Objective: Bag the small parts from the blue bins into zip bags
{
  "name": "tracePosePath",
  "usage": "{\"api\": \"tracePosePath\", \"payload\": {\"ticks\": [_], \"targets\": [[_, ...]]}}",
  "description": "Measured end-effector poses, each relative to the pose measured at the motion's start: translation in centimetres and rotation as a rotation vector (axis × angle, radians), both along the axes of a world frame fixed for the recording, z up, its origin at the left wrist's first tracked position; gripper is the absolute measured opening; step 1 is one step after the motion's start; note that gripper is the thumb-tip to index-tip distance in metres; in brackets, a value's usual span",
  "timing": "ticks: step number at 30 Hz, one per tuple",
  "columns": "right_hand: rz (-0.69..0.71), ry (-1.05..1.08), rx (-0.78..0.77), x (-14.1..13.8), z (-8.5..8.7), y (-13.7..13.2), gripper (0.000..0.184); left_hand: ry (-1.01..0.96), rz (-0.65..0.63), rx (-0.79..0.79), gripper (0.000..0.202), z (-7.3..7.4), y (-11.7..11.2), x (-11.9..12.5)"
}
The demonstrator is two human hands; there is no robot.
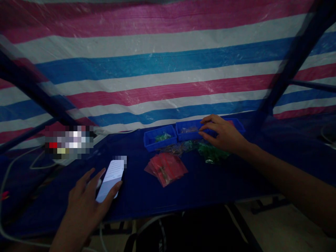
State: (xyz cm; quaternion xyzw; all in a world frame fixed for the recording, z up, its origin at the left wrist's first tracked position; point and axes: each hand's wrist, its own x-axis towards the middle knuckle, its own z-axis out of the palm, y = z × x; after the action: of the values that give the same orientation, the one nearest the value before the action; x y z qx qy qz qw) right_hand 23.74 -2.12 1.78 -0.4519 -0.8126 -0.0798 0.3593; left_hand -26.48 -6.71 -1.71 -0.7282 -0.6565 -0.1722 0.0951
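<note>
My left hand [88, 201] is at a smartphone [111, 178] with a lit screen. Its thumb lies along the phone's right edge and its fingers are at the left edge, gripping it across its width. A small white thing shows partly under those fingers. Over a blue tray [180, 137] at the back of the table is my right hand [222, 133], fingers bent and apart, with nothing visible in them. Clear small bags [189, 130] lie in that tray near its fingertips. Green plastic bags [211, 152] lie just below this hand.
Red plastic bags [166, 169] are fanned out on the blue table [141, 199]. Left of the right-hand tray stands another blue tray [147, 142] holding green pieces. A white cable [4, 224] runs at the left. Behind hangs a striped sheet [157, 70] between dark frame posts.
</note>
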Motion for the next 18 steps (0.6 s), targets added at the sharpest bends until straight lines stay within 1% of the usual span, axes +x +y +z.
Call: {"api": "tracePosePath", "payload": {"ticks": [4, 7, 9, 12, 15, 18], "targets": [[0.0, 0.002, 0.004, 0.0, -0.1, 0.0, 0.014, -0.059, 0.006, -0.048, 0.08, 0.6, 0.3, 0.2], [0.003, 0.0, 0.01, 0.0, -0.3, 0.1, 0.013, -0.17, 0.006, -0.095, 0.073, 0.9, 0.3, -0.4], [0.003, -0.003, 0.008, 0.1, -0.4, 0.1, 0.014, -0.21, -0.004, -0.093, 0.071, 0.7, 0.5, -1.3], [0.003, -0.003, 0.004, 0.2, -0.4, 0.1, 0.015, -0.199, -0.031, -0.11, 0.074, -0.1, 0.8, -3.1], [-0.002, -0.008, 0.0, 0.2, -0.3, 0.1, 0.015, -0.185, -0.029, -0.121, 0.069, -0.8, 1.4, -4.8], [-0.002, -0.007, -0.005, 0.2, -0.3, 0.1, 0.015, -0.154, -0.035, -0.11, 0.065, -0.9, 2.1, -5.8]]}}
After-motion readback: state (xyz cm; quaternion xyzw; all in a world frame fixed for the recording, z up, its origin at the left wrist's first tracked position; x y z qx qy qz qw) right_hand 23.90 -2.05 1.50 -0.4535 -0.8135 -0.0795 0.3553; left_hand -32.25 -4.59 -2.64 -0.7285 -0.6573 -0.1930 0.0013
